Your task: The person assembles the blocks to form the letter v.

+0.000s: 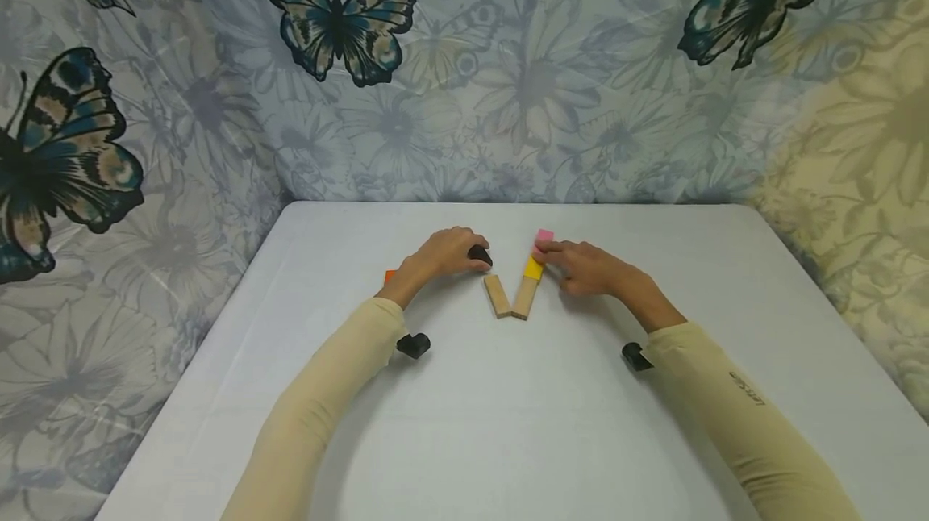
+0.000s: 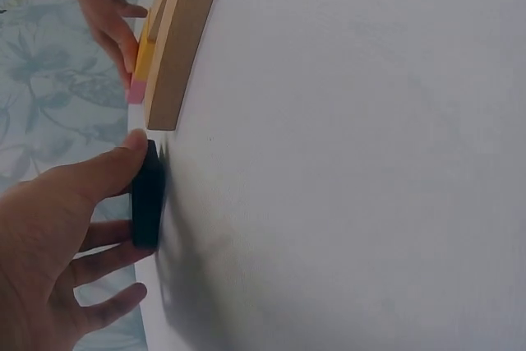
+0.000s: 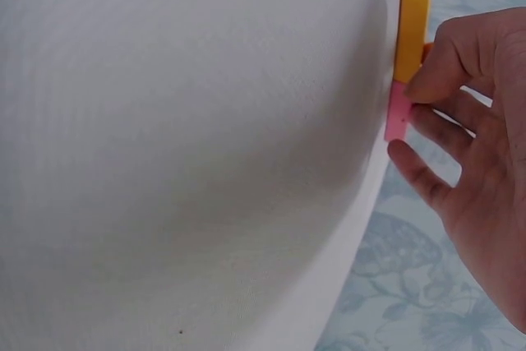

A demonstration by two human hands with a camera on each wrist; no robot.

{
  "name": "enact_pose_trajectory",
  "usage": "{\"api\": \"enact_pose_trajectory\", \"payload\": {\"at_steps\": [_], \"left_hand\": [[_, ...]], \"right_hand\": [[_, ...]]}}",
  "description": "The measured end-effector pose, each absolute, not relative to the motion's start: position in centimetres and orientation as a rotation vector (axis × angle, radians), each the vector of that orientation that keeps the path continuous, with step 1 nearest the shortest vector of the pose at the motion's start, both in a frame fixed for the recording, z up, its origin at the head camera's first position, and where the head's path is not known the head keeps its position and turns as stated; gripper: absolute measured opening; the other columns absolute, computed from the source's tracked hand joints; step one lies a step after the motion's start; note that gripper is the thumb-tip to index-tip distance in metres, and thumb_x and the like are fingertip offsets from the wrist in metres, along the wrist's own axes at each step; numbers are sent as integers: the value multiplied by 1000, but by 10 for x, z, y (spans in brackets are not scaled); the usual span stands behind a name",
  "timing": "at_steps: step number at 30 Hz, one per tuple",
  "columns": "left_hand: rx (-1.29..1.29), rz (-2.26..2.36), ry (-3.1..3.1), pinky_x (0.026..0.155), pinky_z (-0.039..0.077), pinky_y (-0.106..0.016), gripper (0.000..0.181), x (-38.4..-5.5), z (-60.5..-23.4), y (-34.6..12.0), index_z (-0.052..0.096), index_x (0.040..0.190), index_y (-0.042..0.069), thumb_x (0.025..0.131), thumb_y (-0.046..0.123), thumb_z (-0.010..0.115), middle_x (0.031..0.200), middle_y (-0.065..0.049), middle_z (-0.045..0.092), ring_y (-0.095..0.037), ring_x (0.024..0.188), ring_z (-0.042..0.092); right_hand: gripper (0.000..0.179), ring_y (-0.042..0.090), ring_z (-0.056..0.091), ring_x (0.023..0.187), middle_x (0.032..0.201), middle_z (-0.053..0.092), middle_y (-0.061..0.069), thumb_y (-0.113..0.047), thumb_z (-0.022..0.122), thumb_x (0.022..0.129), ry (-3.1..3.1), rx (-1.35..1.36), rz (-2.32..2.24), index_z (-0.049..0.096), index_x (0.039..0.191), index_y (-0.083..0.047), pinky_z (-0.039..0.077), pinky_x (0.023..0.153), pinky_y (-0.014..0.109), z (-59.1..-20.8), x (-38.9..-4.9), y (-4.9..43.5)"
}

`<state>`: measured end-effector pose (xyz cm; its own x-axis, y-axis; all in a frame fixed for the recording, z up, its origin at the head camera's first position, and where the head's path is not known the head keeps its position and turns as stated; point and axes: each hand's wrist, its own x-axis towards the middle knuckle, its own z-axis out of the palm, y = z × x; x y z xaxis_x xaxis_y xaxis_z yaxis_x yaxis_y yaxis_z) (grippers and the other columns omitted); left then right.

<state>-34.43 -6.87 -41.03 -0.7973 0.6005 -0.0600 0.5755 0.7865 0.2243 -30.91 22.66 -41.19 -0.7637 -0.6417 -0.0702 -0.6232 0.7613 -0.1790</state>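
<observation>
My left hand point(image 1: 452, 251) holds a dark block point(image 2: 146, 203) between thumb and fingers, close over the table. Two plain wooden blocks, a left one point(image 1: 497, 296) and a right one point(image 1: 524, 298), form a V with their near ends together. A yellow block point(image 1: 533, 268) continues the right arm of the V, with a pink block point(image 3: 397, 113) at its far end. The thumb and fingers of my right hand point(image 1: 586, 268) pinch the pink block near its seam with the yellow. The dark block is beyond the left wooden block's far end.
An orange block point(image 1: 389, 274) shows partly behind my left wrist. All blocks are on a white table point(image 1: 508, 424), whose far edge meets a butterfly-patterned cloth point(image 1: 464, 102). Black wrist-camera mounts point(image 1: 414, 345) hang below both sleeves, above the table.
</observation>
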Motion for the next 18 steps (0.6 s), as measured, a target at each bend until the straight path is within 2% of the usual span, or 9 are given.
{"api": "enact_pose_trajectory", "payload": {"at_steps": [5,10,18], "left_hand": [[922,348,2867,106,55,-43,53,-344,-414,-72,64,144,15,100,44,68,136,-9,69,-26,126,66],[965,399,2883,104,57,-41,47,-344,-417,-76,66,141,11,101,37,68,137,-10,69,-26,124,67],[1025,465,2824,104,56,-41,45,-340,-417,-73,68,138,10,101,36,70,140,-11,68,-26,125,66]], "right_hand": [[67,48,47,146,163,46,22,1,57,85,2816,-1023,-236,52,151,-1,44,116,63,-413,-310,223],[66,47,47,147,163,45,22,1,58,86,2817,-1011,-227,52,152,-1,43,117,62,-414,-310,222],[66,47,46,147,165,44,20,0,59,87,2821,-950,-209,51,153,-2,42,118,63,-412,-309,221]]}}
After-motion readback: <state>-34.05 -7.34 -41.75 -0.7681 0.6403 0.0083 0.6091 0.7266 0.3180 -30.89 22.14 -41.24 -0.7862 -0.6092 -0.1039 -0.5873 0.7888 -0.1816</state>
